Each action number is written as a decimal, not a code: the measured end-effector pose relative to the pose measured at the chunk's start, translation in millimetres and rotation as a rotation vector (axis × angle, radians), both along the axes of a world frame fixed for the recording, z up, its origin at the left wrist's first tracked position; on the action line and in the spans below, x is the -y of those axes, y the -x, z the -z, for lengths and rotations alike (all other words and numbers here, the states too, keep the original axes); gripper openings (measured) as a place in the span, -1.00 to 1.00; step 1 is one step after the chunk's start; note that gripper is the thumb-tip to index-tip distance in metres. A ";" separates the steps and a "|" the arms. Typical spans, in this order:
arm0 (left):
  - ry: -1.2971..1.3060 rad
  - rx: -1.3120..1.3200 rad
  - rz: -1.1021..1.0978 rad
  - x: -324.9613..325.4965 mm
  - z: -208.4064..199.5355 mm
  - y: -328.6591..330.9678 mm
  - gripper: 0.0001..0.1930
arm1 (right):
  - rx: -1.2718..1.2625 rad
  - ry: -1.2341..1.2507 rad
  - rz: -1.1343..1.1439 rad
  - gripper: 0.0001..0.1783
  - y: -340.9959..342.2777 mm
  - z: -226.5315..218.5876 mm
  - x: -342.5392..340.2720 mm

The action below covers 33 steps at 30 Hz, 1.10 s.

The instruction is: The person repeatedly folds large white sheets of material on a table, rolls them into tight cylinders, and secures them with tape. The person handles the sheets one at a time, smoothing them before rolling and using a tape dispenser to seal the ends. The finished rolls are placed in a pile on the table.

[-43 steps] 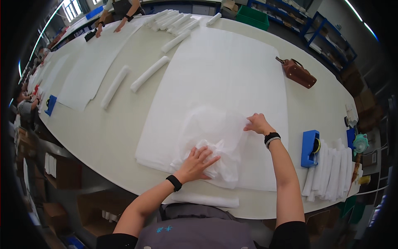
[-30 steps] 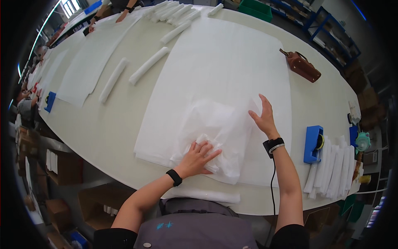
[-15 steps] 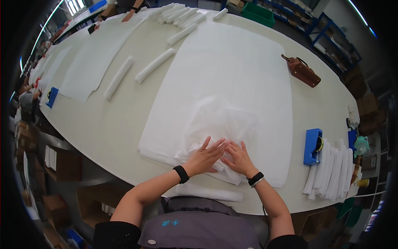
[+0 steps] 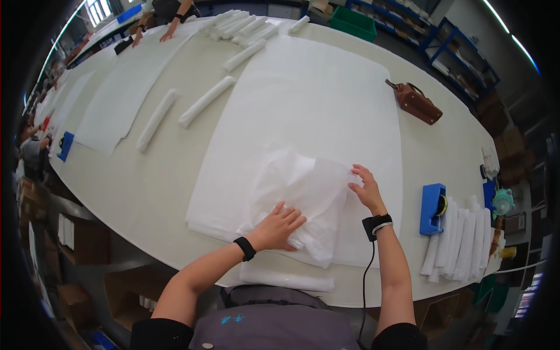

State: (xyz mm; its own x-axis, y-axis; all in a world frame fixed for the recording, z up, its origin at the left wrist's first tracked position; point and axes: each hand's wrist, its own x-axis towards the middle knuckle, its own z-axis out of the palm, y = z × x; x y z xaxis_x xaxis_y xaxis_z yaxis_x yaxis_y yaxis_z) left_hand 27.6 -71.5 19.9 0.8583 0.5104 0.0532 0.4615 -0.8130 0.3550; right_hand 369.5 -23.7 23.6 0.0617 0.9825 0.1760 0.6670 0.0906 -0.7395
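the crumpled white sheet (image 4: 303,175) lies on a white stack (image 4: 326,87), corner pointing right, long axis unclear — left hand (image 4: 279,227) spread flat on it, right hand (image 4: 367,191) by that corner — can't tell if pinching.

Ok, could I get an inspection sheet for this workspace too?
Surface: pale table with broad white sheets spread on it.
Job's things: a wrinkled thin sheet lying on the broad sheets.
Clutter: brown bag near their upper right edge; blue tape dispenser beside bundled white rolls at right.
Hands: left hand pressed flat on the thin sheet; right hand open at its right edge, contact unclear.
Cables: black cable hanging by the right wrist; white cable at far right.
Surroundings: co-worker's hands at upper left; green bin beyond the table.
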 end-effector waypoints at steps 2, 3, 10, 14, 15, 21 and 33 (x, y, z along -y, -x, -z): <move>0.000 0.009 -0.003 0.0 2.9 -0.2 -0.03 | -0.140 0.149 -0.145 -0.80 -8.7 -4.3 -13.3; 0.000 0.011 0.001 0.1 3.0 -0.3 -0.03 | -0.238 0.217 -0.136 -0.84 -16.2 -4.7 -21.5; -0.026 0.011 0.001 0.2 -0.4 1.6 -0.01 | 0.284 0.334 -0.083 -0.75 -9.9 -15.5 -58.0; -0.033 -0.019 0.006 0.2 -3.1 2.2 0.06 | 0.794 0.176 -0.004 -0.80 18.3 -7.9 -59.5; -0.044 -0.026 0.017 0.3 -5.5 1.1 0.07 | 0.849 0.213 0.064 -0.82 23.1 -7.4 -58.6; -0.045 -0.001 0.015 0.4 -2.8 2.9 0.10 | 0.441 -0.297 0.165 -0.80 55.5 -20.1 -30.6; -0.133 0.017 0.084 -3.2 -5.7 -2.4 0.08 | 0.557 0.221 -0.394 -0.40 111.9 27.8 61.4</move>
State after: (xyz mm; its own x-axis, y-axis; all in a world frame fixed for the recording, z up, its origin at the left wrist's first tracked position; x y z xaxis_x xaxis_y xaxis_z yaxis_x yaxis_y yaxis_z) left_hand 30.0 -68.4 25.6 0.8960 0.4246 0.1300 0.3851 -0.8887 0.2487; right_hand 257.5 -85.1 -4.1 -0.3463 0.9294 -0.1279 0.8993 0.2900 -0.3273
